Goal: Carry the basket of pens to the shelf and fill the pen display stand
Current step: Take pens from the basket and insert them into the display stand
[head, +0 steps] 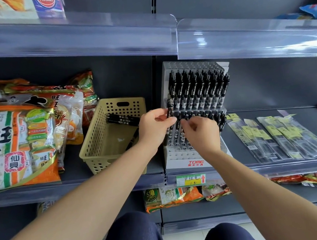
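Note:
A beige perforated basket [96, 138] sits on the middle shelf with several black pens [123, 120] lying in its far end. To its right stands the grey tiered pen display stand [177, 153]. Its upper tier is packed with upright black pens [199, 89], and its lower front rows show open holes. My left hand [153, 126] grips a bundle of black pens [170, 109] at the stand's left edge. My right hand [201, 132] pinches a single pen over the lower tier, its tip hidden by my fingers.
Large orange snack bags [15, 140] fill the shelf left of the basket. Long packaged items in clear sleeves [274, 136] lie right of the stand. A clear shelf lip [243, 39] overhangs above. A price label [191, 179] sits below the stand. More snack bags lie on the lower shelf.

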Motion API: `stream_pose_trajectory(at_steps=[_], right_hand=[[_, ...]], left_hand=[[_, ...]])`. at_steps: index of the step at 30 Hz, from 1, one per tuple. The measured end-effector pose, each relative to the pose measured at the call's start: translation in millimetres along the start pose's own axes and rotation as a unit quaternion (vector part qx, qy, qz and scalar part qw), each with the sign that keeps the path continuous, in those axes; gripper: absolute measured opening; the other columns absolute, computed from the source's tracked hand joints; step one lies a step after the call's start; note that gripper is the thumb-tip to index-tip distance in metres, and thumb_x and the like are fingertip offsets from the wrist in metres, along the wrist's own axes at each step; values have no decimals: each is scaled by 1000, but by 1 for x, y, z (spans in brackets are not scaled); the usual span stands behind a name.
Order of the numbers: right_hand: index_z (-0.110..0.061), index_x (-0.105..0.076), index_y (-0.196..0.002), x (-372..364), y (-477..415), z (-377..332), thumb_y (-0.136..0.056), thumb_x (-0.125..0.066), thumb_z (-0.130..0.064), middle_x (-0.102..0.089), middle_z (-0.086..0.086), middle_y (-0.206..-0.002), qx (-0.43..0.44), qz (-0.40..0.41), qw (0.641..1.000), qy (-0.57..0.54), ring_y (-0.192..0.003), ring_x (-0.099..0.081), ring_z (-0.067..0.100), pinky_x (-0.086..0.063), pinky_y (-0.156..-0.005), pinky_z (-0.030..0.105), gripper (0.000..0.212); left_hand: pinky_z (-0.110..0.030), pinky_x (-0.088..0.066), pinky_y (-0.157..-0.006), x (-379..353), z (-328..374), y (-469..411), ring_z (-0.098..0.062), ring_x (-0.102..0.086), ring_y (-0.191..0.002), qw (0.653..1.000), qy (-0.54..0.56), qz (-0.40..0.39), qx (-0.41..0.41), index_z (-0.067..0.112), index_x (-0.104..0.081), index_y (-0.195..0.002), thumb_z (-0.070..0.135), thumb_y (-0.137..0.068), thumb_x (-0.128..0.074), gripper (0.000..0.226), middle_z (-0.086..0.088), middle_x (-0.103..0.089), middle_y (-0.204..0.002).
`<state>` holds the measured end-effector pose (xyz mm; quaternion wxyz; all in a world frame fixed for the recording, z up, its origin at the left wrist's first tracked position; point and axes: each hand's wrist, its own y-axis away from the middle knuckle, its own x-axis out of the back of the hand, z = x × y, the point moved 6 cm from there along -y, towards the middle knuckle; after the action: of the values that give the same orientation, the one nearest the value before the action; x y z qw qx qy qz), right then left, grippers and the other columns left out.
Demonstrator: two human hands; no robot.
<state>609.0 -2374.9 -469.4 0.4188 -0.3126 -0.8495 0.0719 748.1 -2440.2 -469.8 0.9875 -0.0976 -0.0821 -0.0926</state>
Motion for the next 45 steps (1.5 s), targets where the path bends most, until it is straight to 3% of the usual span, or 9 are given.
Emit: stream_pose_trajectory(at_steps=[3,5,9,13,18,24,30,41,45], right_hand=[[-9,-64,-65,15,-4,-21,-90,-58,-41,-62,7,-57,10,14,987,-160,-54,-58,23,-46,-50,35,41],[-19,-69,-73,20,-7,-35,-83,-68,-43,-65,-9,-62,28,-8,983,-183,-60,-61,7,-52,-57,24,26],[-14,-73,-88,21,-14,-40,-81,-75,-30,-63,-14,-68,39,-22,989,-138,-63,-58,-4,-45,-58,11,18],[-11,-74,-88,28,-19,-39,-85,-70,-28,-62,-10,-64,49,25,994,-97,-53,-51,-3,-38,-52,14,18],[-1,-71,-81,33,-18,-39,-89,-64,-28,-69,8,-66,64,50,997,-13,-60,-62,26,-51,-59,30,29],[-14,-54,-60,23,-21,-33,-90,-61,-28,-44,-11,-44,57,41,997,33,-41,-37,7,-27,-46,21,34],[-12,-46,-50,17,-23,-34,-89,-62,-27,-51,5,-46,65,26,996,55,-43,-38,18,-41,-50,24,44],[-13,-33,-47,-5,-16,-24,-90,-61,-28,-35,1,-42,29,-59,988,137,-39,-31,16,-28,-44,21,54],[-13,-33,-49,-6,-17,-25,-92,-59,-28,-36,1,-44,21,-74,984,162,-40,-34,17,-34,-47,23,53]], left_hand=[[-26,-54,-78,-1,4,2,-12,-62,-79,1000,-1,-6,0,11,-72,-95,15,-78,-77,18,1,-68,-84],[-30,-56,-79,-4,7,4,-14,-65,-81,1000,11,-8,-4,14,-71,-86,12,-80,-75,7,0,-69,-81],[-36,-59,-80,-7,11,6,-19,-68,-81,999,18,-15,-27,9,-73,-83,7,-79,-75,6,-5,-71,-80],[-20,-51,-71,-1,6,2,-9,-58,-74,999,-16,-19,-21,17,-72,-97,14,-75,-80,24,-2,-65,-85],[-7,-40,-64,19,-2,-4,-4,-57,-78,995,-98,21,-26,17,-73,-100,11,-84,-70,17,4,-68,-90],[-7,-38,-60,35,-14,-9,3,-53,-71,985,-170,20,-10,19,-73,-97,14,-86,-68,13,9,-65,-84],[-15,-41,-63,43,-22,-12,-2,-55,-76,980,-195,30,8,21,-73,-96,16,-87,-68,12,10,-65,-86],[-22,-48,-73,48,-24,-14,-8,-60,-85,980,-193,35,19,21,-73,-96,16,-87,-67,12,11,-65,-85],[-24,-48,-75,48,-25,-13,-8,-60,-86,981,-192,35,18,20,-72,-96,16,-87,-67,11,10,-66,-87]])
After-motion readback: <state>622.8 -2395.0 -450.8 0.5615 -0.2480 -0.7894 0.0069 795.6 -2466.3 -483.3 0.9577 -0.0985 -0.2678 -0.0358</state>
